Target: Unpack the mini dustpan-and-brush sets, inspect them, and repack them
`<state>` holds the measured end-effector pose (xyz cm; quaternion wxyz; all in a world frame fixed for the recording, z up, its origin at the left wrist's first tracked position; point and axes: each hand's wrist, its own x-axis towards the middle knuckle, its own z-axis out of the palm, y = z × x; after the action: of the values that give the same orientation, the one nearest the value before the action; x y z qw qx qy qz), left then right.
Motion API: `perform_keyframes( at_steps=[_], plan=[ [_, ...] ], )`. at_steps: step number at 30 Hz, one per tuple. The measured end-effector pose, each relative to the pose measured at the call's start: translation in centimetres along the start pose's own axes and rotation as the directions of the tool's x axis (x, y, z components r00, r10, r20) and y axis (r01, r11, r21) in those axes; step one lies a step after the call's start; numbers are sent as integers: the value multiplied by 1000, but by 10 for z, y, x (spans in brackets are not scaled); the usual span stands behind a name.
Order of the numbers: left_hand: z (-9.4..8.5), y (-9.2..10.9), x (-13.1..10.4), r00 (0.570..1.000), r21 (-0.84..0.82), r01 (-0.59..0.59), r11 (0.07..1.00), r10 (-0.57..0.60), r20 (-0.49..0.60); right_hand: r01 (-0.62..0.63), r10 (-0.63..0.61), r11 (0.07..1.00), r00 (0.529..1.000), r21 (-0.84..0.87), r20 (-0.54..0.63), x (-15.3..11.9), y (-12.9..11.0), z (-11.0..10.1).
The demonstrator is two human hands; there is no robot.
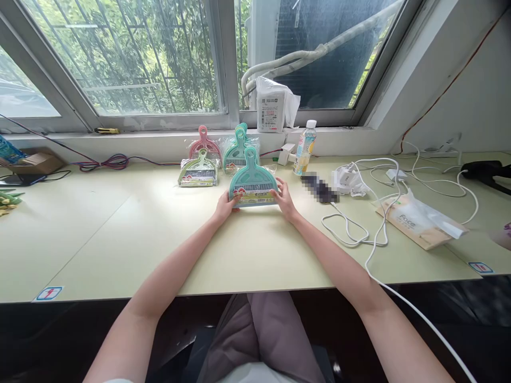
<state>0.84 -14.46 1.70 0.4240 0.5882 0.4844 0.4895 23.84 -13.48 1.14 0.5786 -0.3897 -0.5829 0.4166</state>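
Note:
A teal mini dustpan and brush set (252, 178) in clear wrapping stands upright on the desk, its handle pointing up. My left hand (227, 207) grips its lower left corner, and my right hand (285, 199) grips the right side. Both hands are closed on it. Just behind stand more wrapped sets: a green one (199, 173) at the left, a pink one (204, 142) behind that, and further teal ones (239, 149) partly hidden by the set I hold.
Right of the sets stand a drink bottle (305, 149) and a blurred dark phone (319, 188) on a white cable (375, 239). A power strip (347, 180) and a tissue pack (419, 219) lie further right. Tissues (272, 113) sit on the sill; a cardboard box (38, 159) is far left.

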Motion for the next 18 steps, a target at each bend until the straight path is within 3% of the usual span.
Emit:
perform_keyframes(
  at_steps=[4, 8, 15, 18],
  plan=[
    [-5, -2, 1, 994, 177, -67, 982, 81, -76, 77, -58, 990, 987, -117, 152, 2, 6, -1],
    [-8, 4, -3, 988, 411, -46, 910, 101, -114, 149, -108, 966, 975, -213, 193, 2, 7, -3],
    [-5, 10, -6, 987, 612, -48, 789, 133, -94, 121, -120, 963, 993, -241, 19, -3, 4, -2],
    [-5, 7, -5, 984, 604, -26, 797, 126, -124, 115, -129, 960, 991, -257, -39, -1, 9, -3]
  ],
)
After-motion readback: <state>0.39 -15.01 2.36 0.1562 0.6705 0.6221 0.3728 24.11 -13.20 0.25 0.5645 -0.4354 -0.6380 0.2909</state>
